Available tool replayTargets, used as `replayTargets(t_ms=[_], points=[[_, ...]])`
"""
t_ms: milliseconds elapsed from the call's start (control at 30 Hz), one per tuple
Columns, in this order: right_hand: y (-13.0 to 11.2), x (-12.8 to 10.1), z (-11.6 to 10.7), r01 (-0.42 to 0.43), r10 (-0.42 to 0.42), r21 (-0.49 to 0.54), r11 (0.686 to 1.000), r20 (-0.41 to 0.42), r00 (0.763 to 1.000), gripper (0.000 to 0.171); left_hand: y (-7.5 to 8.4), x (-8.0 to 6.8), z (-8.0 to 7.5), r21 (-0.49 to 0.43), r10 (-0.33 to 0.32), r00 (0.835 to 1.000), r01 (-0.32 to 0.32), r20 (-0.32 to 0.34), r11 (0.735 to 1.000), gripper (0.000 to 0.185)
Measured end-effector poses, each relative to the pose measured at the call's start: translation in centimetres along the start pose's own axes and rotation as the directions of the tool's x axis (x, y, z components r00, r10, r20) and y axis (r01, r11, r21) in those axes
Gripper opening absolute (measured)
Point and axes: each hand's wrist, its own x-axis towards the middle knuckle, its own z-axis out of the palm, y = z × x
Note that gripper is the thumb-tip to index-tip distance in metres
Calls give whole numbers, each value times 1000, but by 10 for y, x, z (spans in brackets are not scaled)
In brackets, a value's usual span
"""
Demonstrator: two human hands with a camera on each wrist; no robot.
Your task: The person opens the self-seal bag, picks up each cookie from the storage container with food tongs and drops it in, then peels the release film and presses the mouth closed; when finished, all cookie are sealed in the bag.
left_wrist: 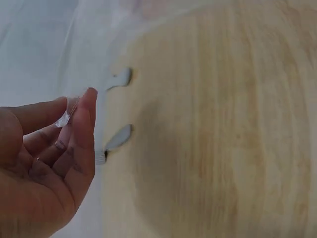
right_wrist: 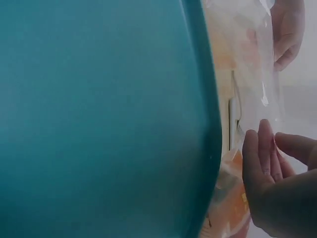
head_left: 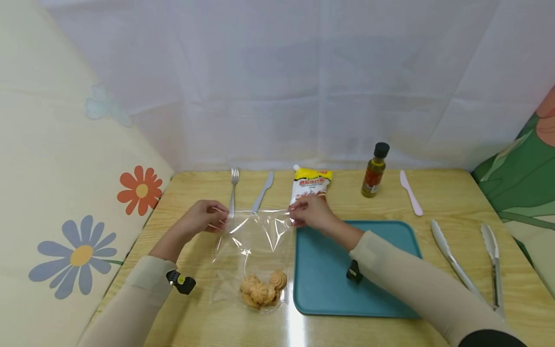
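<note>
A clear plastic bag [head_left: 260, 241] hangs stretched between both hands, with several swirled cookies [head_left: 260, 291] gathered at its bottom. My left hand [head_left: 205, 217] pinches the bag's upper left corner; in the left wrist view a bit of clear film [left_wrist: 68, 113] shows between thumb and fingertips. The upper right corner is pinched by my right hand [head_left: 314, 213], whose thumb and fingers meet at the film's edge in the right wrist view. Just behind the right hand lies a white and yellow sauce pouch [head_left: 311, 182], its lower part hidden by that hand.
A teal tray [head_left: 355, 294] lies right of the bag, under the right forearm. Behind the bag are a fork [head_left: 234, 180] and a grey knife [head_left: 263, 190]. Farther right are a dark-capped bottle [head_left: 375, 171], a pink knife [head_left: 411, 193] and metal tongs [head_left: 496, 270].
</note>
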Motion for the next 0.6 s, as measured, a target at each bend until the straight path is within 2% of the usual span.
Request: replayTargets(t_ms=[67,100,133,200,233,300,400,500,567,600], points=[[-1,2,-1,-4,4,-31,1000,5,1000,23,-1,2,1,66,19,1000,-18,-8,998,35],[-2,1,-1,22,-21,-75,997,5,1000,25,0,0,2,129,40,999,-37,-27,991,38],[-3,-1,-2,51,-51,-132,990,3,999,28,2,-3,4,203,67,997,-56,-47,978,41],[-9,-9,-2,130,-137,-279,952,-6,991,36,9,-13,7,364,145,984,-100,-99,926,46],[-12,-15,-1,172,-187,-363,916,-8,982,40,13,-20,9,439,190,974,-119,-122,890,47],[-17,-30,4,252,-287,-528,811,17,958,50,20,-35,16,550,279,950,-159,-142,820,49],[-20,-51,18,363,-373,-668,650,136,918,62,23,-53,31,636,391,917,-251,-86,729,49],[-13,-60,33,432,-339,-723,539,284,897,70,15,-60,47,684,426,905,-325,24,653,54],[-6,-59,40,433,-265,-758,488,344,901,74,8,-59,56,688,407,909,-349,84,636,58],[-2,-57,43,423,-218,-777,467,362,906,76,4,-58,59,684,389,915,-352,107,639,59]])
